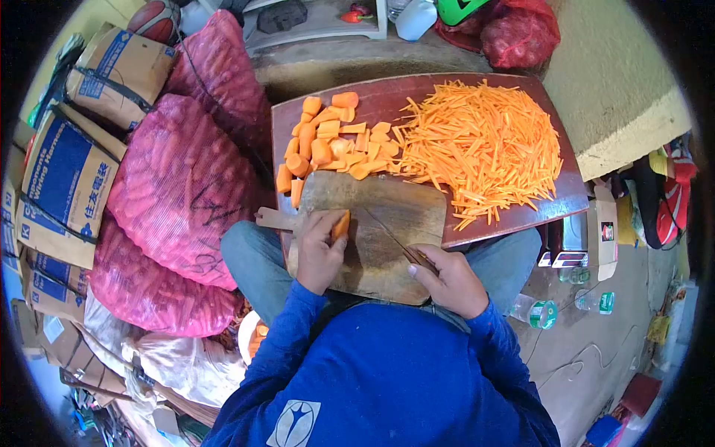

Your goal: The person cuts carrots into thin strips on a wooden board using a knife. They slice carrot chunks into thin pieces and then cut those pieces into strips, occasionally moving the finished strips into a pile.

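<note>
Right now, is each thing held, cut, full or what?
Left hand: closed on carrot piece
Right hand: closed on knife
Carrot piece: held
Knife: held, blade over cutting board
Cutting board: darkly stained
Carrot chunks: cut, piled loosely
Carrot strips: thinly cut, heaped
Pink sacks: bulging, look full

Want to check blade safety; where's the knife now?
In the head view, the knife is in the right hand, over the cutting board, right of the carrot piece in the left hand.

A white square emblem (286, 425) marks the long-sleeved blue shirt (402, 372).
</note>
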`<state>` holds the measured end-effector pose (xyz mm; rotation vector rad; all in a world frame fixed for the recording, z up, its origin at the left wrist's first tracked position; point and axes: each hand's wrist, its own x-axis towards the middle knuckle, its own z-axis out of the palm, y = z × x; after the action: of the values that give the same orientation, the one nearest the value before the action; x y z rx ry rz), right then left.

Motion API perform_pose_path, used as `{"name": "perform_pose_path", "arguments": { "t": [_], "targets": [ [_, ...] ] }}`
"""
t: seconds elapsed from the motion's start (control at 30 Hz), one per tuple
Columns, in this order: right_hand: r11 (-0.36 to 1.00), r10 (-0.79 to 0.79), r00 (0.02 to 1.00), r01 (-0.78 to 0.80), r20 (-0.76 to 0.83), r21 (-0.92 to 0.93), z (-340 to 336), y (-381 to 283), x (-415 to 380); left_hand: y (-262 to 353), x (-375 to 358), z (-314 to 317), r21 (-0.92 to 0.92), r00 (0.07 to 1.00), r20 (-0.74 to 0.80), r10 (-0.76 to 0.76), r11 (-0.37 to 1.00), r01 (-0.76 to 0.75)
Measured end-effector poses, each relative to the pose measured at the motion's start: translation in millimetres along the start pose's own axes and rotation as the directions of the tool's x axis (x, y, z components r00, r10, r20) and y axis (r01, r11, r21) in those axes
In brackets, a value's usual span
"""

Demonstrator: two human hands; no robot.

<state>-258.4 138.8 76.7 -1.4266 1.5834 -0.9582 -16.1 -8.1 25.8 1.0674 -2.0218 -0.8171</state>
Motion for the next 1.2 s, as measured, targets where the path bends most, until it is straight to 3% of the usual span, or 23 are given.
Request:
{"name": "perform_pose_path", "arguments": {
  "t": [0.03,0.1,0.23,0.3,0.43,0.5,0.67,0.77,0.93,1.2],
  "targets": [
    [0.999,-0.005,1.000,0.005,0.004,-0.036,2,1,2,2,-4,-4,0.002,1.000,-0.008,-0.007,1.000,0.007],
    [0.997,-0.016,1.000,0.016,0.011,-0.077,5,-3,7,7,-10,-11,0.233,0.998,-0.018,0.058,0.971,-0.052],
    [0.993,-0.006,1.000,0.008,0.017,-0.122,7,-8,9,-7,-7,-18,0.192,1.000,-0.006,0.010,0.981,-0.008],
    [0.993,-0.004,1.000,0.005,0.016,-0.119,7,-9,10,-18,2,-18,0.189,0.984,0.102,0.147,0.968,-0.164],
    [0.996,0.012,1.000,-0.010,0.022,-0.088,5,-11,12,-13,11,-6,0.143,0.953,0.227,0.201,0.961,-0.237],
    [0.995,-0.021,1.000,0.023,0.018,-0.095,4,-9,14,-1,6,6,0.293,0.907,0.325,0.267,0.884,-0.366],
    [0.992,-0.031,0.995,0.042,0.093,-0.120,2,-8,15,0,-4,20,0.213,0.921,0.251,0.297,0.911,-0.352],
    [0.983,-0.118,0.987,0.132,0.111,-0.130,8,-20,8,0,-9,20,0.252,0.927,0.197,0.320,0.897,-0.363],
    [0.938,0.028,0.975,0.051,0.221,-0.342,11,-41,-5,-7,-10,24,0.323,0.896,0.270,0.353,0.843,-0.430],
    [0.948,0.056,0.969,0.024,0.241,-0.318,28,-28,31,-12,-12,27,0.307,0.905,0.219,0.365,0.855,-0.419]
  ]
}}
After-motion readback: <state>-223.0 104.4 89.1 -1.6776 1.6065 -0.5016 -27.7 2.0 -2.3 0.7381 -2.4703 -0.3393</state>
